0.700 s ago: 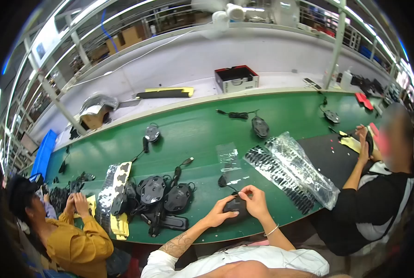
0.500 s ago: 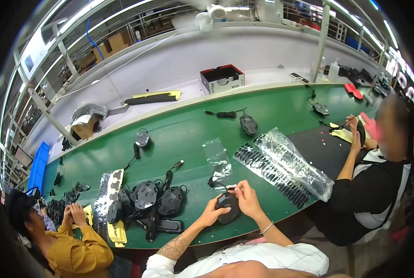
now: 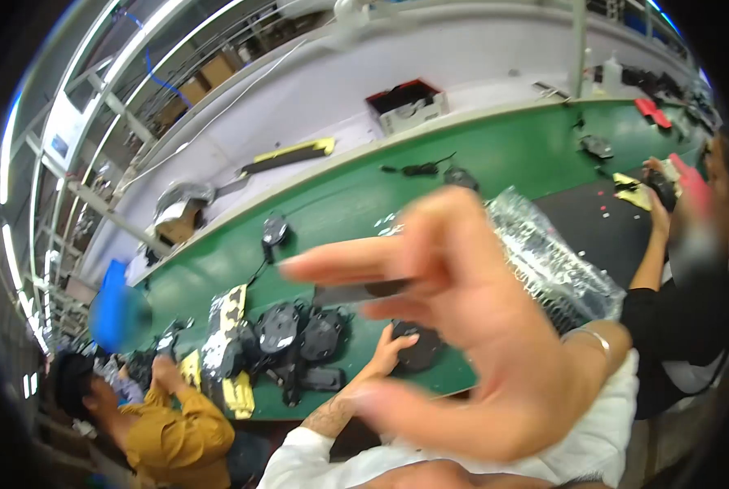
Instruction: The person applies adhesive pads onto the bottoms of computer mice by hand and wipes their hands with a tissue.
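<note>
We have the left hand (image 3: 387, 352) clamped on a black computer mouse (image 3: 423, 350), thumb over the top. The mouse sits on the green desk (image 3: 340, 204), by the near edge. The right hand (image 3: 499, 334) is up close to the camera, badly blurred, fingers pointing left, thumb well apart from them. A dark strip (image 3: 340, 295) shows between two of its fingers; we can't tell if it's pinched there or lies behind. The two hands are apart. We see a bracelet (image 3: 599, 336) on the right wrist.

Left of the mouse: a cluster of corded mice (image 3: 279, 328) with tangled cables, then a sticker sheet (image 3: 223, 326) with yellow backing sheets (image 3: 238, 398) at its near end. Right, partly behind the raised hand: clear plastic packaging (image 3: 572, 273), next to a black mat (image 3: 585, 210). Farther back on the desk we get one mouse (image 3: 275, 230) at left and another mouse (image 3: 597, 147) at right. Black-and-white box (image 3: 413, 112) on the ledge behind.

We note a co-worker in a mustard top (image 3: 177, 432) at left, and a co-worker in black (image 3: 682, 334) at right.
</note>
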`<action>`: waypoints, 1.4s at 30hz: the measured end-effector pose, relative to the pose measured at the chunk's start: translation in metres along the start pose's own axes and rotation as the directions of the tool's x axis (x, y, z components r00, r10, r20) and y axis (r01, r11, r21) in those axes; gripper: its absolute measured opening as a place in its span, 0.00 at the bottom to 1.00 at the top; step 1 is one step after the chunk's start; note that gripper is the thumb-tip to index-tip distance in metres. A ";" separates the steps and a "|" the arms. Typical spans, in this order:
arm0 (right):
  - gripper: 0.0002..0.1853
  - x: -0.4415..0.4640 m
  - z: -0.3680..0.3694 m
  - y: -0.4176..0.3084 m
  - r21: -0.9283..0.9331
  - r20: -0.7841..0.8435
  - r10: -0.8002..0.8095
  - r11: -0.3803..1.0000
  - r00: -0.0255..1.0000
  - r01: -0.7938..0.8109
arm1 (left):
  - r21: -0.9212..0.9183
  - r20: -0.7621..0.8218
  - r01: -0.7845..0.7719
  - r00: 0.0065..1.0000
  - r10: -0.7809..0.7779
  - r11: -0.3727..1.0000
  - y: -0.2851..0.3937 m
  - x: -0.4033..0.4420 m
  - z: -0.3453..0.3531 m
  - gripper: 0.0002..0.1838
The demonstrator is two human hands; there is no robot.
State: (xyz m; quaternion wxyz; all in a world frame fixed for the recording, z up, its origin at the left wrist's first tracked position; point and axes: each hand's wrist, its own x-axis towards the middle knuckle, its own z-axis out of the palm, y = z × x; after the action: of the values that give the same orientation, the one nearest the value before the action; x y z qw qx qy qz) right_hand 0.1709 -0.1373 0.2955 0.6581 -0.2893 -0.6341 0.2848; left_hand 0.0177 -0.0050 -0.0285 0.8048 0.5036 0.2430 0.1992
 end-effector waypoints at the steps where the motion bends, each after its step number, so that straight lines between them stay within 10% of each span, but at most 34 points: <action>1: 0.30 -0.003 -0.005 0.006 0.054 0.002 0.008 0.999 1.000 -0.008 | -0.036 -0.023 0.006 1.000 -0.007 0.999 -0.002 0.001 -0.002 0.24; 38: 0.31 -0.031 0.009 0.058 0.066 -0.034 0.266 0.962 0.963 -0.263 | -0.075 0.089 0.034 0.996 -0.027 0.997 0.014 0.000 0.011 0.27; 42: 0.31 -0.015 0.018 0.060 0.071 0.033 0.239 0.968 0.971 -0.241 | -0.087 -0.077 0.101 0.991 -0.107 0.991 -0.003 0.000 0.015 0.27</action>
State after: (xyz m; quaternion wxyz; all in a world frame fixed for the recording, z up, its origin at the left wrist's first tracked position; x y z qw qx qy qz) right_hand 0.1519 -0.1075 0.2412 0.6214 -0.3355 -0.5914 0.3892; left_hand 0.0265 -0.0168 -0.0258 0.8236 0.4481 0.2930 0.1871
